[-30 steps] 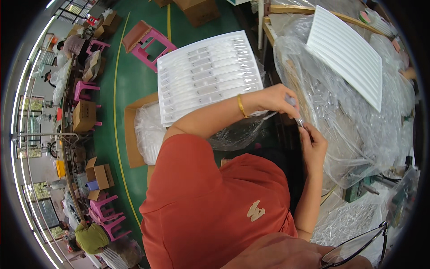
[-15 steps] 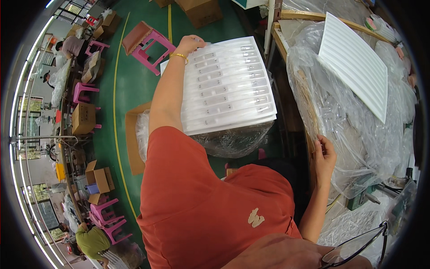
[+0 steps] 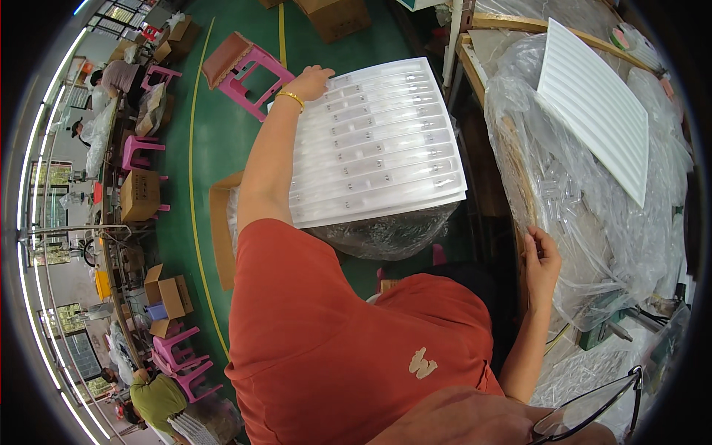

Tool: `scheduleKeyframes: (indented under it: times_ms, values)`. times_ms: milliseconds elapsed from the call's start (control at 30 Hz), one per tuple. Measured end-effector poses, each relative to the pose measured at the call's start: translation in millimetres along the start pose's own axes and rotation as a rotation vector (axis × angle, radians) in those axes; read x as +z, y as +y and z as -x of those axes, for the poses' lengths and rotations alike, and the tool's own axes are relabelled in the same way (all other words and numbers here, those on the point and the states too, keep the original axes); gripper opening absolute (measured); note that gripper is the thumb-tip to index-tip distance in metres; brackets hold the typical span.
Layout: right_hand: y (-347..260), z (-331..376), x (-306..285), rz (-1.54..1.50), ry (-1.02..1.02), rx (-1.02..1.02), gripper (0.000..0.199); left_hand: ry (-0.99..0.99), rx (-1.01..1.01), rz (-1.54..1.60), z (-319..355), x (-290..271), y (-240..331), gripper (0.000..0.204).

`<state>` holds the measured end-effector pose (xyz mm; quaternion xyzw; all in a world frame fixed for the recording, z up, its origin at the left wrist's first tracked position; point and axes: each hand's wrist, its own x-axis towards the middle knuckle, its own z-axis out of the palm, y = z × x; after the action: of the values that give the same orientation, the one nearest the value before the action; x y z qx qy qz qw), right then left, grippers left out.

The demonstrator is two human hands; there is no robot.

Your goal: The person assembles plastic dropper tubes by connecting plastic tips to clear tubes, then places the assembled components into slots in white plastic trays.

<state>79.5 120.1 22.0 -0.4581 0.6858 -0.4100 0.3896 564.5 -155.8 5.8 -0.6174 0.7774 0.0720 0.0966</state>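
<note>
Our left hand [image 3: 311, 80] lies flat and open on the far corner of the white tray stack [image 3: 374, 141], which sits on a bag beside us. Our right hand [image 3: 541, 259] rests loosely open on the plastic sheet [image 3: 593, 222]. We should press evenly so the trays stay lined up.

Green floor [image 3: 222, 148] spreads out on the left, a yellow line [image 3: 194, 148] curving along it. A pink stool [image 3: 248, 70] stands near the top, brown seat up, with more pink stools [image 3: 137, 152] further left and a cluster [image 3: 178, 356] down low. Cardboard boxes [image 3: 141, 194] sit along the left side, another open one [image 3: 169, 291] below them, and a big carton [image 3: 334, 15] at the top edge. Someone in a green top [image 3: 156, 400] crouches at the bottom left. On the bench [image 3: 478, 55] to the right, a white ribbed sheet [image 3: 593, 111] lies on top of crumpled clear plastic [image 3: 586, 245]. Spectacles [image 3: 586, 411] show at the lower right.
</note>
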Motion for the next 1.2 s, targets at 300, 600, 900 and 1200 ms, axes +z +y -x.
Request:
scheduleKeyframes:
  times_ms: [300,600,900,1200]
  values:
    - [4,5,-3,0.018,0.013,-0.026,0.017,0.744,-0.225,1.132,27,-2,-56,0.027]
    - [9,8,-1,0.010,0.001,0.001,0.017,1.398,-0.345,2.314,36,45,-69,0.035]
    - [6,13,-6,-0.004,0.036,-0.013,0.016,1.222,-0.503,2.036,40,64,-84,0.020]
    - [8,18,-14,-0.005,0.034,-0.010,0.015,0.928,-0.601,0.916,66,90,-78,0.021]
